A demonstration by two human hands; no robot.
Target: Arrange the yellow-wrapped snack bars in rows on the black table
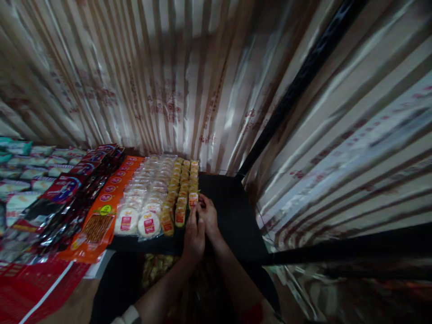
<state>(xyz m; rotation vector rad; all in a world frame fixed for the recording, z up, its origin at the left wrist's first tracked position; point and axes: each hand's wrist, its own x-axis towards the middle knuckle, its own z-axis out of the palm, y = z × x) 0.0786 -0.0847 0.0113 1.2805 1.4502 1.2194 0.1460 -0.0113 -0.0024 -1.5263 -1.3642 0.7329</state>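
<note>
My left hand (195,236) and my right hand (208,217) meet at the front end of the rightmost row of small yellow-wrapped snacks. A snack packet (193,199) with a red-and-white label lies at their fingertips. My right fingers curl in on its right side, and my left fingers close at its lower edge. Part of the packet and the fingertips are blurred and dim. Two more rows of yellow packets (180,211) stand just left of my hands. Beside them lie rows of round white crackers (149,224) in clear wrappers.
A black shelf (232,211) carries the goods. Farther left are orange snack bags (101,211), dark shiny bags (62,198) and white packets (35,172). Black shelf posts (286,101) and striped plastic sheeting (189,67) stand behind. A red basket (43,288) sits lower left.
</note>
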